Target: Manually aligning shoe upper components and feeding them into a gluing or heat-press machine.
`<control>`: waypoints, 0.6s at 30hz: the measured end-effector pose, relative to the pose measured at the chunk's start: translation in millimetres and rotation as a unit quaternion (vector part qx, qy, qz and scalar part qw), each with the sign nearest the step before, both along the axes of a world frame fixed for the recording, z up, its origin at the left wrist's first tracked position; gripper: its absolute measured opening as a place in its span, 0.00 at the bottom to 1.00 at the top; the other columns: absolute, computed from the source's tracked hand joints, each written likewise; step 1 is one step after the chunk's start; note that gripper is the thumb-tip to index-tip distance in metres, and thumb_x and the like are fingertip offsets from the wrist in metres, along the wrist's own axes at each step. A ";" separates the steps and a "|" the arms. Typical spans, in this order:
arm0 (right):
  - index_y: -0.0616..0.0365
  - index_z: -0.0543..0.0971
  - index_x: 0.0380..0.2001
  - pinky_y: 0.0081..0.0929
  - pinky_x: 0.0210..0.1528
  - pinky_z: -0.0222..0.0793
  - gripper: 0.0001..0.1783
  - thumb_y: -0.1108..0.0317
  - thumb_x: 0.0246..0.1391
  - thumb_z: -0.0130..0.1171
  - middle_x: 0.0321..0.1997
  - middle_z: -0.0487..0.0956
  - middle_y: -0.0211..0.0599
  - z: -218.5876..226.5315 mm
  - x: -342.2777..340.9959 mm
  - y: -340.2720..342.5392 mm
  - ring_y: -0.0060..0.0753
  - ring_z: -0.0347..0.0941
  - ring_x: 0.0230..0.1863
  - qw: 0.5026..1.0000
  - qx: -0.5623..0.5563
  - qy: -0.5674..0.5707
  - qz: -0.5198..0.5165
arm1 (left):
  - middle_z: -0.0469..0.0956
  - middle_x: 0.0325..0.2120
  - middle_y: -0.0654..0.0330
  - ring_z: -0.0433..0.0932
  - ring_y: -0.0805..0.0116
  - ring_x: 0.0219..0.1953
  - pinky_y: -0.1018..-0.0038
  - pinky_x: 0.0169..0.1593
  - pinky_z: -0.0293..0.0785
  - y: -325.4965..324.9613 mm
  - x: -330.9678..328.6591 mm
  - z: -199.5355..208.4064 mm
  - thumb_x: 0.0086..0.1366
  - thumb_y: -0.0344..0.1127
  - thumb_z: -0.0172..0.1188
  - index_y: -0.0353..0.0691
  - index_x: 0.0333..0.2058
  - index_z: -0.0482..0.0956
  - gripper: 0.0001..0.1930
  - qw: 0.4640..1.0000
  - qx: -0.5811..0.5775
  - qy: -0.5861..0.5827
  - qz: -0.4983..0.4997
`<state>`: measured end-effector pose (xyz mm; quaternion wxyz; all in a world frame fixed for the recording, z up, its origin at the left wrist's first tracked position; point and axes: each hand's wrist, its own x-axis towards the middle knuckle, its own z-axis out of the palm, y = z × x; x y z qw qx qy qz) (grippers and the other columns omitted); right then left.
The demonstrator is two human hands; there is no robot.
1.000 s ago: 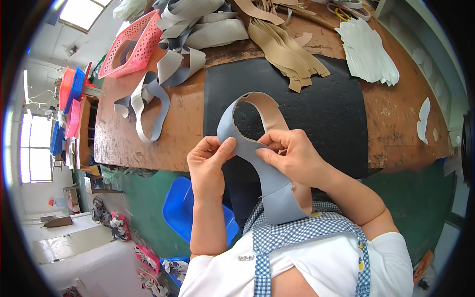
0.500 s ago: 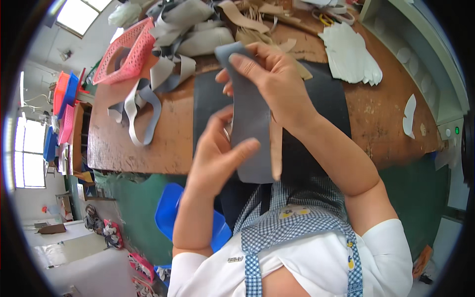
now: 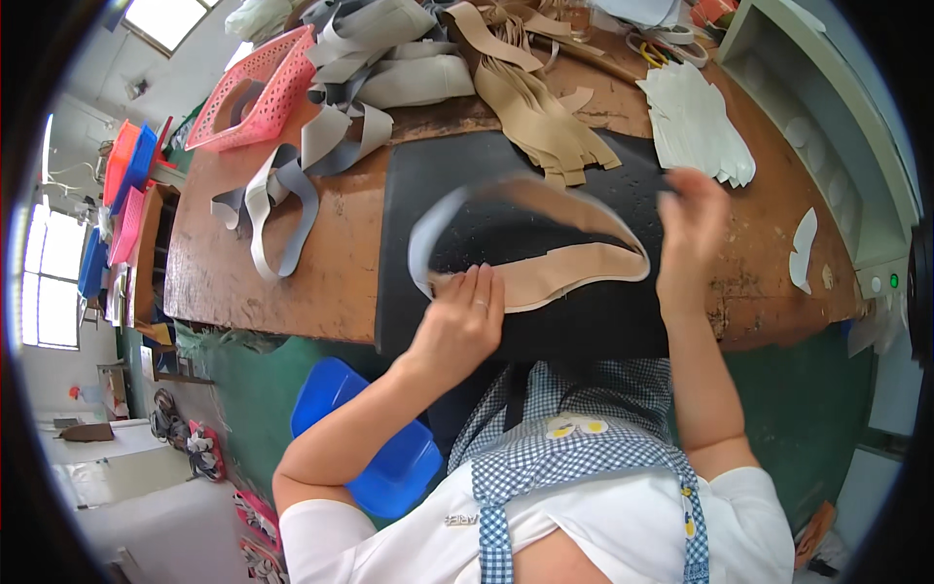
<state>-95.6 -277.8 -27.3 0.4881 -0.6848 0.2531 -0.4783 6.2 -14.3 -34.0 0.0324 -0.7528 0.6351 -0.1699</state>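
Observation:
A long strip (image 3: 574, 277), tan on one face and grey-blue on the other, lies bent into a loop on a black mat (image 3: 603, 326). The loop's far side is smeared by motion. My left hand (image 3: 465, 310) holds the strip's near stretch against the mat, fingers close together on top and thumb hidden. Off the mat's right edge, my right hand (image 3: 693, 219) is raised and blurred, apart from the strip. Whether its fingers hold anything cannot be made out. Beyond the loop, a bundle of tan strips (image 3: 540, 122) overlaps the mat's far edge.
Grey strips (image 3: 409, 78) are heaped at the back beside a pink basket (image 3: 277, 107). Loose curled strips (image 3: 292, 209) lie left of the mat. White cut pieces (image 3: 696, 127) and yellow-handled scissors (image 3: 654, 54) are at right. A blue plastic bin (image 3: 389, 467) stands below the table.
The strip held up between both hands is now looped low on the mat, tan face showing. My left hand went down onto it; my right hand let go and moved right.

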 end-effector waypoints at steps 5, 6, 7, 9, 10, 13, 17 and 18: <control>0.67 0.71 0.50 0.43 0.56 0.74 0.19 0.85 0.54 0.53 0.51 0.77 0.53 31.8 -43.9 78.4 0.51 0.77 0.50 0.871 -0.339 0.038 0.355 | 0.76 0.50 0.30 0.77 0.41 0.56 0.58 0.62 0.71 -5.8 -20.7 -11.6 0.57 0.30 0.54 0.16 0.53 0.73 0.27 0.999 0.010 -0.020 0.039; 0.67 0.74 0.52 0.45 0.59 0.73 0.23 0.82 0.50 0.57 0.57 0.75 0.55 16.6 -34.1 100.1 0.57 0.75 0.56 0.885 -0.302 0.055 0.349 | 0.76 0.50 0.31 0.76 0.41 0.56 0.56 0.63 0.70 -10.3 -23.2 -13.1 0.56 0.30 0.54 0.15 0.51 0.74 0.26 0.998 -0.025 0.044 0.043; 0.69 0.73 0.56 0.44 0.62 0.70 0.26 0.77 0.53 0.60 0.61 0.73 0.56 3.3 -23.9 110.9 0.56 0.70 0.63 0.900 -0.251 0.107 0.340 | 0.77 0.50 0.32 0.76 0.41 0.56 0.56 0.64 0.68 -10.7 -22.0 -12.8 0.56 0.30 0.54 0.16 0.51 0.75 0.26 0.999 -0.013 0.019 0.032; 0.69 0.73 0.57 0.43 0.64 0.68 0.27 0.74 0.53 0.61 0.62 0.72 0.56 -14.8 -12.3 109.9 0.54 0.69 0.65 0.885 -0.262 0.155 0.353 | 0.77 0.49 0.34 0.76 0.42 0.56 0.55 0.66 0.67 0.2 -18.4 -5.0 0.55 0.30 0.54 0.16 0.50 0.75 0.26 0.999 0.004 -0.002 0.034; 0.70 0.72 0.57 0.42 0.65 0.67 0.28 0.71 0.54 0.63 0.63 0.71 0.56 -20.0 -8.1 107.9 0.53 0.67 0.66 0.868 -0.277 0.202 0.360 | 0.78 0.48 0.35 0.77 0.43 0.55 0.54 0.66 0.65 10.3 -15.6 6.3 0.53 0.30 0.54 0.16 0.49 0.76 0.25 0.999 0.023 0.003 0.034; 0.68 0.73 0.57 0.43 0.67 0.63 0.29 0.68 0.52 0.64 0.64 0.71 0.52 -26.6 -8.2 106.3 0.49 0.65 0.68 0.821 -0.367 0.252 0.356 | 0.81 0.41 0.44 0.79 0.52 0.51 0.47 0.68 0.60 46.0 -4.1 37.8 0.49 0.28 0.58 0.24 0.43 0.80 0.21 0.997 -0.017 0.024 0.074; 0.64 0.79 0.46 0.43 0.63 0.66 0.20 0.71 0.47 0.66 0.54 0.77 0.46 -13.0 12.3 119.9 0.46 0.71 0.61 0.824 -0.398 0.247 0.318 | 0.84 0.36 0.51 0.82 0.59 0.49 0.42 0.67 0.60 80.3 -2.3 42.0 0.53 0.25 0.61 0.30 0.39 0.83 0.13 0.995 -0.040 0.022 0.084; 0.63 0.80 0.41 0.43 0.60 0.69 0.17 0.72 0.46 0.66 0.50 0.79 0.44 -11.6 19.5 122.4 0.45 0.73 0.57 0.823 -0.393 0.244 0.329 | 0.84 0.36 0.51 0.82 0.59 0.49 0.42 0.67 0.60 85.3 -2.8 37.8 0.53 0.25 0.61 0.30 0.39 0.83 0.13 0.995 -0.035 0.021 0.087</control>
